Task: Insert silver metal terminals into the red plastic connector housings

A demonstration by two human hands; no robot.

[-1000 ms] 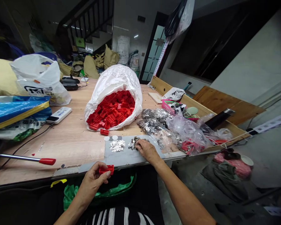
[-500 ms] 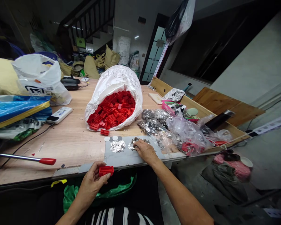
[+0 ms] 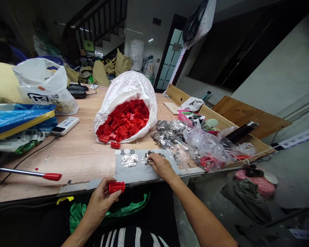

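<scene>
Left hand (image 3: 103, 195) pinches a red piece (image 3: 116, 187) between thumb and fingers, just off the front edge of the counter (image 3: 84, 151), and over the last second I see that piece turned so more of its hollow face shows. Whether anything sits inside it is too small for me to tell. Behind it, a slack green bag (image 3: 77, 214) hangs below the edge, contents hidden. My right hand (image 3: 162, 167) has hardly shifted: its fingertips are bunched at the dark metal pile (image 3: 146, 158) on the grey mat (image 3: 134, 175), and I cannot tell whether they have closed on a bit. I judge that the red piece is being held steady while the picking goes on. Left of that, a silver pile (image 3: 129, 160) lies on the same mat. Beyond, one loose part (image 3: 115, 145) rests at the mouth of a white sack (image 3: 134, 84), tipped toward me and heaped with red parts (image 3: 127, 120). To its right slump clear bags of metal bits (image 3: 167, 140), and farther back a pink basket (image 3: 184, 118) holds mixed odds and ends.
</scene>
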